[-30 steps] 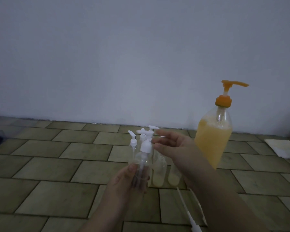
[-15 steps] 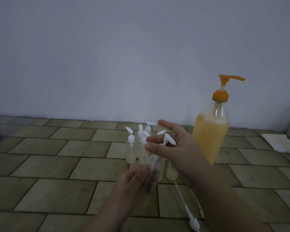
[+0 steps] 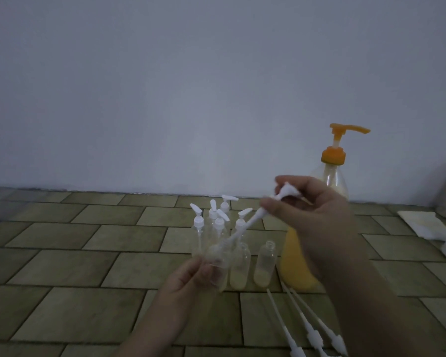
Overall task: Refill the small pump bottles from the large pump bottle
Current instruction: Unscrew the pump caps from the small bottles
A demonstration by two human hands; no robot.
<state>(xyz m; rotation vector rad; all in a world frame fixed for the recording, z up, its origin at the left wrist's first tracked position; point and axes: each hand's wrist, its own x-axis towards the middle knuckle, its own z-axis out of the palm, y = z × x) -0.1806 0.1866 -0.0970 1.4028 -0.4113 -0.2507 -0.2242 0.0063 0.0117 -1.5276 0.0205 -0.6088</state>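
Left hand (image 3: pixel 191 276) grips the light, slick small bottle (image 3: pixel 218 258) low on its body; right hand (image 3: pixel 307 215) pinches its pump head (image 3: pixel 285 193), thin dip tube flexing, half out of the neck.

Clear plastic small bottles (image 3: pixel 239 265), glossy orange plastic pump (image 3: pixel 338 140), matt floor tiles (image 3: pixel 62 258)

You have 1 view, from your head, facing forward and slightly down toward the tiled floor (image 3: pixel 62 253) and the wall (image 3: pixel 165 86) behind it, sitting close enough that your forearms enter from the bottom edge
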